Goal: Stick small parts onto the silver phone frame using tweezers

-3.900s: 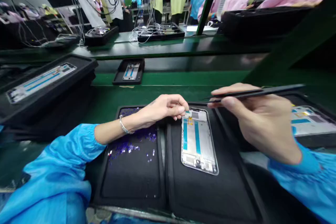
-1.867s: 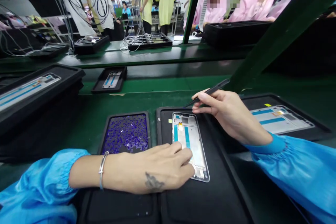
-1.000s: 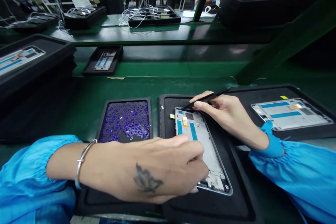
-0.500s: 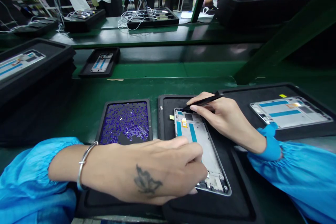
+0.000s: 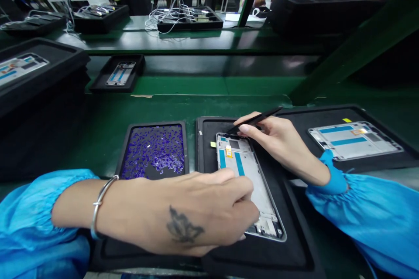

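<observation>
A silver phone frame [image 5: 251, 183] with blue strips lies in a black tray [image 5: 294, 248] in front of me. My left hand [image 5: 196, 213] presses down on the frame's near left edge, fingers curled over it. My right hand [image 5: 278, 139] grips black tweezers [image 5: 255, 120], whose tips touch the frame's far end by a small yellow piece. Left of the frame sits a black tray of small purple parts [image 5: 155, 150].
A second phone frame [image 5: 353, 139] rests in a black tray at the right. Another tray with a frame [image 5: 118, 74] sits on the green belt at the far left. Stacked black trays [image 5: 29, 74] stand at the left. People work behind the far shelf.
Since 3.9 s ago my left hand slid from the frame's far end to its near edge. My right hand lowered the tweezers to the frame's top. Over the last second little moved.
</observation>
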Demonstrator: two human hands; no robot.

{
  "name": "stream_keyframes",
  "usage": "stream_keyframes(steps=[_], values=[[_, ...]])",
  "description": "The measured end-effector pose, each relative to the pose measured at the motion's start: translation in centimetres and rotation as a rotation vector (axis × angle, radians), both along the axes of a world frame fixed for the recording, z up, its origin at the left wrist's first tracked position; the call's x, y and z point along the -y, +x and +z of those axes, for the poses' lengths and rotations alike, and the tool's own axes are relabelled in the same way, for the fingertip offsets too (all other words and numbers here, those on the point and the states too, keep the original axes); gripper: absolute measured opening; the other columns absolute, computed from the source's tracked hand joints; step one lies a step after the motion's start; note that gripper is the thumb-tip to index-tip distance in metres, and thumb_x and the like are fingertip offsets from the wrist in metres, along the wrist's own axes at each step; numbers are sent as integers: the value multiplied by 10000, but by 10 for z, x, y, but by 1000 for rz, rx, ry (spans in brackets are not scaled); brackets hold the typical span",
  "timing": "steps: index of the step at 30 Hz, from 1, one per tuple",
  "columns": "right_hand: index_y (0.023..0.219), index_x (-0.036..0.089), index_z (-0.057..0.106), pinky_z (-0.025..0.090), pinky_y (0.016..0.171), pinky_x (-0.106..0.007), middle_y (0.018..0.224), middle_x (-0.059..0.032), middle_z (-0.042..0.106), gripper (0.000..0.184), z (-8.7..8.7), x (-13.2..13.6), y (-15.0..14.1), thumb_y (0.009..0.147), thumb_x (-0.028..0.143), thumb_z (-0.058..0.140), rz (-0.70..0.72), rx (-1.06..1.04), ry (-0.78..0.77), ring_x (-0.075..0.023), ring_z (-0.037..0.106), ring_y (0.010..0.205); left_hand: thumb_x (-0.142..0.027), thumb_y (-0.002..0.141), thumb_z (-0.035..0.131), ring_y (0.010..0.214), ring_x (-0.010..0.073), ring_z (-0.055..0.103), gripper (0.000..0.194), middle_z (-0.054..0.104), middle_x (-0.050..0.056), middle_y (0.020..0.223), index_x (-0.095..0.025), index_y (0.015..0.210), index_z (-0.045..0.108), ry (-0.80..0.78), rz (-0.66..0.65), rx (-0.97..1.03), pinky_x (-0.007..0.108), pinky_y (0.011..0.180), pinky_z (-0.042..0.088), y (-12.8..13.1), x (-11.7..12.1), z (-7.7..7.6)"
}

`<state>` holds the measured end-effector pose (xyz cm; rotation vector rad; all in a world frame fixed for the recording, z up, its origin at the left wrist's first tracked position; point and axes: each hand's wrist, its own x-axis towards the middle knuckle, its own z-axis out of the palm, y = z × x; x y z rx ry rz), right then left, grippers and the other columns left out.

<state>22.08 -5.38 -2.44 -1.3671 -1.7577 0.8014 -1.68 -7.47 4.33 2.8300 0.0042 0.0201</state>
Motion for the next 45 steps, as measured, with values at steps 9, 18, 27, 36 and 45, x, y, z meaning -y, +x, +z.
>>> stream_keyframes(steps=[9, 18, 27, 36, 45], values=[[971, 190, 686, 495, 740, -210, 962, 18, 668, 215, 2, 1, 0, 907, 378, 602, -14, 22, -1, -118, 628, 851, -279, 817, 646, 811, 168, 342, 237, 418, 57, 913, -115, 923, 511, 12, 2, -1, 290, 685, 344, 1, 0, 4], [984, 184, 672, 519, 724, -279, 901, -12, 671, 225, 2, 0, -1, 889, 380, 617, -28, -59, -52, -162, 653, 801, -274, 829, 625, 792, 169, 338, 234, 413, 68, 928, -113, 936, 493, 2, -1, -22, 282, 647, 323, -1, 1, 4], [979, 193, 689, 506, 710, -171, 1031, 19, 657, 192, 1, 3, -1, 914, 347, 593, -5, 73, 68, -101, 615, 902, -284, 805, 657, 794, 163, 328, 281, 385, 61, 926, -108, 949, 491, 26, 4, -25, 272, 609, 304, 0, 0, 6], [969, 181, 675, 520, 721, -208, 949, 5, 662, 208, 1, 1, -1, 907, 365, 599, -6, -24, -7, -115, 633, 831, -281, 827, 626, 794, 164, 318, 243, 390, 64, 927, -110, 945, 501, 33, 3, -5, 282, 623, 324, 0, 0, 3], [978, 185, 682, 525, 721, -196, 985, -5, 661, 209, 2, 3, 0, 907, 360, 594, -15, 21, 0, -123, 627, 868, -272, 829, 625, 791, 163, 325, 234, 397, 64, 927, -112, 942, 497, 26, 8, -16, 281, 599, 321, -1, 1, 4]])
